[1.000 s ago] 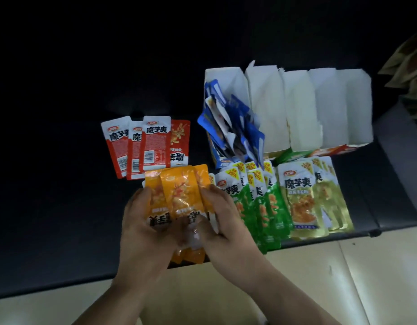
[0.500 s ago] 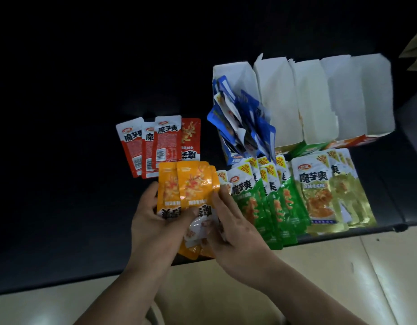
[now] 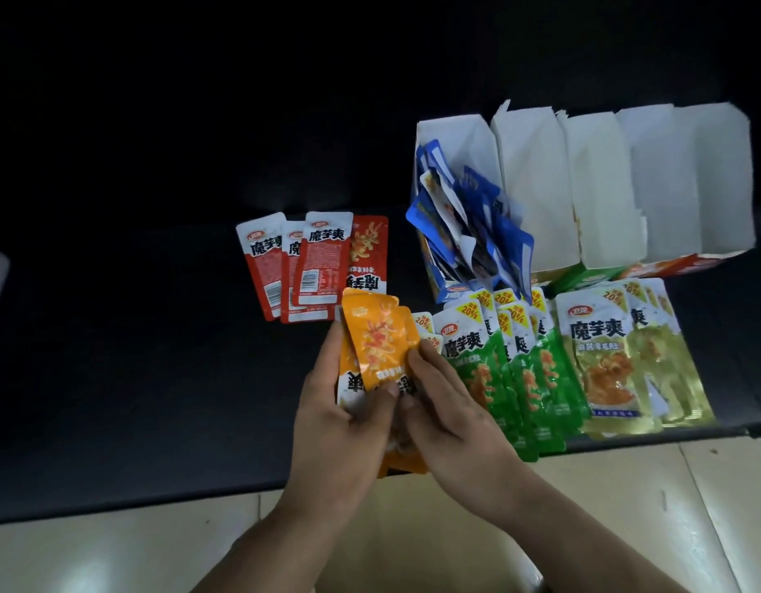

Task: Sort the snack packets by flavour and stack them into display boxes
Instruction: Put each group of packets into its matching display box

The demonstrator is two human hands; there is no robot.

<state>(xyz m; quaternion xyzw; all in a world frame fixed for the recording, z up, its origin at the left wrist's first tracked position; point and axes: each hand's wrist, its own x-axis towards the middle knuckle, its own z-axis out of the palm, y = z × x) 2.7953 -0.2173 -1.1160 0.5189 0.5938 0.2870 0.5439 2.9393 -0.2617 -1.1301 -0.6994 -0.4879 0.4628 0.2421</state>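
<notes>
Centrally, orange packets in both hands.

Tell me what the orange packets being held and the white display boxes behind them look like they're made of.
Orange packets: probably glossy plastic film or a foil laminate. The printed faces show a soft sheen and the packets fan out thinly.
White display boxes: apparently matte paperboard, with flat folded panels, creased edges and no shine.

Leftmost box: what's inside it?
Blue packets sit jumbled inside the leftmost box, tilted and poking out over its front. Their number and the box's floor cannot be seen, because the packets overlap and cover them.
</notes>
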